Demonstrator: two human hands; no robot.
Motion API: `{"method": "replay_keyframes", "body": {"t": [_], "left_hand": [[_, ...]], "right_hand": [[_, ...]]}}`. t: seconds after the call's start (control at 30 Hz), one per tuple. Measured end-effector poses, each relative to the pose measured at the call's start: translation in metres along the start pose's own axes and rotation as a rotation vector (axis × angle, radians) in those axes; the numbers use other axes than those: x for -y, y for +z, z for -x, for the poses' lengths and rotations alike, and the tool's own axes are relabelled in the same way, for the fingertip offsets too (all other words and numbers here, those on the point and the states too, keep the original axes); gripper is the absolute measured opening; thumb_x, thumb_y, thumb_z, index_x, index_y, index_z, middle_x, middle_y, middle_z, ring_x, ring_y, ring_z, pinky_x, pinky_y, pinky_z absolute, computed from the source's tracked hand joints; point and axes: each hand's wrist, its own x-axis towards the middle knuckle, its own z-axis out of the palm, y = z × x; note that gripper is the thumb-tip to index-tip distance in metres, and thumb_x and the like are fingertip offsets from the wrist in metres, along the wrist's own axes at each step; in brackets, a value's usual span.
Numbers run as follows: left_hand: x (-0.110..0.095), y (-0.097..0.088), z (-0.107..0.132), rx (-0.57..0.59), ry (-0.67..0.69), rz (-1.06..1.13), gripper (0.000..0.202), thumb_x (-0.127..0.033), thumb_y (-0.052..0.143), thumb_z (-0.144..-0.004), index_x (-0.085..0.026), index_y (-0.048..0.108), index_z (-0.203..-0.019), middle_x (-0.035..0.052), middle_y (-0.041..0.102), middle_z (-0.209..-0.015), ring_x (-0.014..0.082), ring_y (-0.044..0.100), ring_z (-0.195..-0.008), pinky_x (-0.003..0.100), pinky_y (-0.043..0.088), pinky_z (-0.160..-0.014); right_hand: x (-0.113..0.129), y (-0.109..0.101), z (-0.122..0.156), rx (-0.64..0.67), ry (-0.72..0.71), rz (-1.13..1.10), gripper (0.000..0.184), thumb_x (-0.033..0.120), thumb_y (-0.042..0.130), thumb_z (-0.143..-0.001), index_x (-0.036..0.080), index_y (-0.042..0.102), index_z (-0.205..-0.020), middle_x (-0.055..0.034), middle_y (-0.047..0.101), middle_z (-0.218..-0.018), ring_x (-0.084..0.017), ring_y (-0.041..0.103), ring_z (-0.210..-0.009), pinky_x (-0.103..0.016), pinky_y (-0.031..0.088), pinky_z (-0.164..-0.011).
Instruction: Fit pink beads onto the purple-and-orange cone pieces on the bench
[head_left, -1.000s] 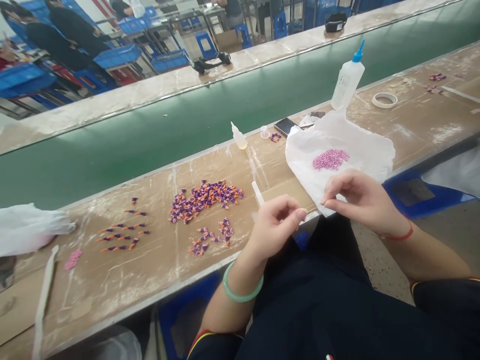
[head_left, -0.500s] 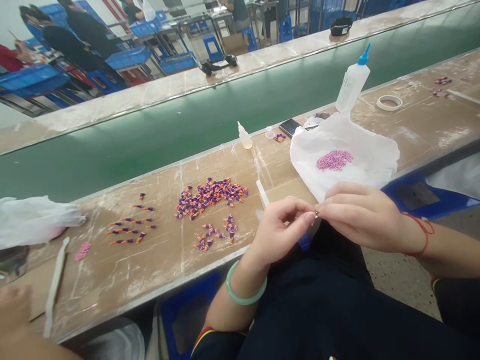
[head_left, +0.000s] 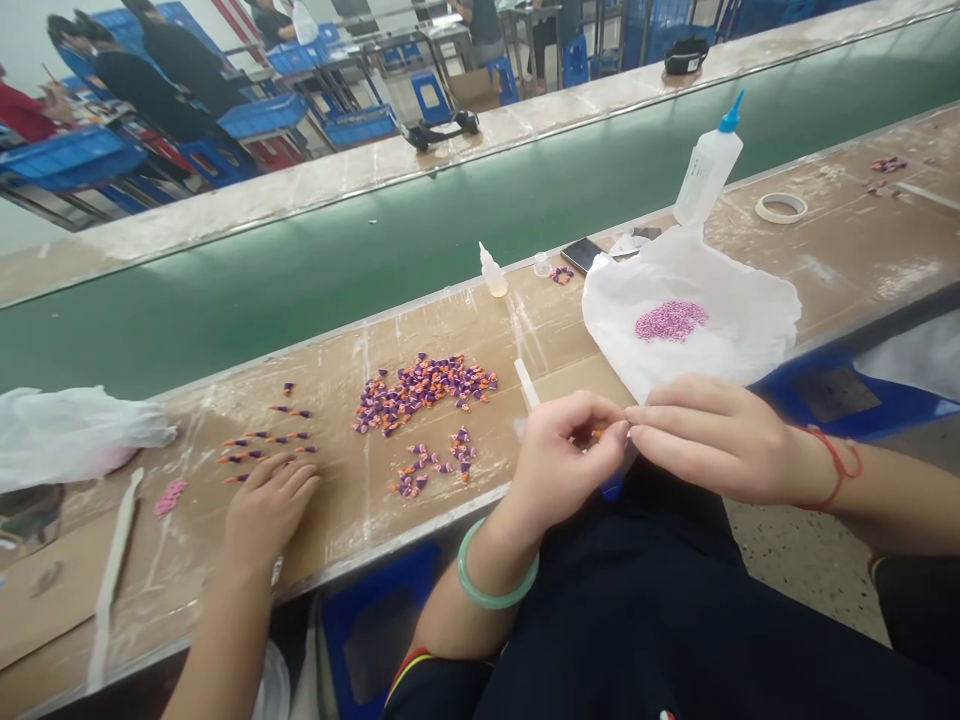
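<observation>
My left hand [head_left: 564, 455] is closed in a pinch on a small orange piece [head_left: 598, 433], most of which the fingers hide. Its fingertips meet those of my right hand [head_left: 712, 440], also pinched; whatever lies between the right fingers is too small and covered to make out. Both hands are held over the table's near edge. Left of them lie a large pile of small purple-and-orange pieces [head_left: 431, 388] and a looser group [head_left: 420, 465]. Beyond the right hand, tiny pink beads [head_left: 671, 321] rest on a white sheet [head_left: 750, 290].
A co-worker's hand [head_left: 270, 505] reaches in among rows of pieces [head_left: 259, 436] at left. Along the table's far edge stand a small dropper bottle [head_left: 493, 272], a phone [head_left: 582, 255] and a large blue-tipped bottle [head_left: 706, 175]. A tape roll [head_left: 781, 208] lies to the right.
A co-worker's hand has come in from the lower left onto the rows of pieces. My hands stay fingertip to fingertip, and an orange piece now shows in my left fingers.
</observation>
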Motion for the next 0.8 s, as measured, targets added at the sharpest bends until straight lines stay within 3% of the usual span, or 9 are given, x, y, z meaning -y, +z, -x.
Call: {"method": "replay_keyframes", "body": {"t": [0.13, 0.2, 0.27, 0.33, 0.4, 0.47, 0.63, 0.8], "left_hand": [[0.001, 0.003, 0.002, -0.065, 0.049, -0.025, 0.012, -0.013, 0.062, -0.076, -0.016, 0.062, -0.064, -0.0029, 0.058, -0.057, 0.0069, 0.048, -0.051, 0.018, 0.039, -0.047], [0.003, 0.004, 0.003, -0.084, 0.074, -0.003, 0.012, -0.012, 0.061, -0.075, -0.016, 0.061, -0.063, -0.0032, 0.057, -0.056, 0.0066, 0.047, -0.049, 0.018, 0.038, -0.046], [0.004, 0.004, 0.004, -0.102, 0.113, 0.018, 0.012, -0.012, 0.062, -0.075, -0.017, 0.061, -0.064, -0.0036, 0.057, -0.056, 0.0064, 0.045, -0.047, 0.018, 0.036, -0.044], [0.005, 0.003, 0.005, -0.133, 0.176, 0.018, 0.012, -0.012, 0.062, -0.075, -0.017, 0.061, -0.064, -0.0042, 0.055, -0.054, 0.0063, 0.044, -0.046, 0.019, 0.035, -0.044], [0.004, 0.002, 0.004, -0.171, 0.253, -0.006, 0.012, -0.011, 0.062, -0.075, -0.018, 0.060, -0.065, -0.0048, 0.054, -0.053, 0.0063, 0.043, -0.046, 0.019, 0.034, -0.044], [0.003, 0.001, 0.004, -0.187, 0.317, -0.036, 0.013, -0.009, 0.061, -0.074, -0.018, 0.059, -0.065, -0.0056, 0.054, -0.053, 0.0061, 0.043, -0.046, 0.018, 0.034, -0.044], [-0.002, -0.001, 0.004, -0.128, 0.307, -0.097, 0.014, -0.011, 0.060, -0.074, -0.019, 0.058, -0.062, -0.0054, 0.054, -0.051, 0.0061, 0.040, -0.043, 0.020, 0.034, -0.044], [-0.002, -0.003, 0.006, -0.102, 0.230, -0.140, 0.014, -0.014, 0.060, -0.073, -0.019, 0.058, -0.060, -0.0039, 0.053, -0.050, 0.0075, 0.041, -0.044, 0.022, 0.035, -0.045]], "right_hand": [[-0.002, 0.002, 0.002, -0.047, -0.094, 0.071, 0.015, 0.007, 0.053, -0.096, 0.020, 0.060, -0.094, -0.0062, 0.074, -0.080, -0.018, 0.066, -0.074, -0.032, 0.055, -0.063], [-0.003, 0.003, 0.004, -0.069, -0.072, 0.008, 0.015, 0.007, 0.056, -0.094, 0.021, 0.061, -0.095, -0.0074, 0.076, -0.087, -0.019, 0.068, -0.079, -0.032, 0.057, -0.066], [-0.003, 0.004, 0.005, -0.075, 0.078, -0.151, 0.016, 0.007, 0.058, -0.092, 0.021, 0.061, -0.099, -0.0077, 0.076, -0.094, -0.019, 0.069, -0.086, -0.032, 0.058, -0.073], [-0.002, 0.004, 0.005, -0.072, 0.325, -0.367, 0.020, 0.007, 0.059, -0.089, 0.021, 0.061, -0.102, -0.0062, 0.075, -0.096, -0.018, 0.070, -0.088, -0.031, 0.059, -0.078], [-0.001, 0.005, 0.003, -0.040, 0.540, -0.564, 0.019, 0.007, 0.057, -0.087, 0.021, 0.061, -0.100, -0.0036, 0.073, -0.090, -0.015, 0.069, -0.082, -0.028, 0.058, -0.074], [0.002, 0.005, 0.000, 0.014, 0.653, -0.693, 0.015, 0.007, 0.056, -0.086, 0.020, 0.062, -0.092, -0.0010, 0.070, -0.082, -0.012, 0.067, -0.073, -0.023, 0.055, -0.067], [0.004, 0.006, -0.007, 0.077, 0.685, -0.749, 0.013, 0.007, 0.056, -0.082, 0.018, 0.058, -0.076, 0.0017, 0.064, -0.069, -0.010, 0.059, -0.062, -0.020, 0.049, -0.059], [0.004, 0.008, -0.010, 0.086, 0.666, -0.752, 0.014, 0.006, 0.055, -0.079, 0.018, 0.056, -0.072, 0.0031, 0.061, -0.065, -0.008, 0.055, -0.059, -0.019, 0.045, -0.057]]}}
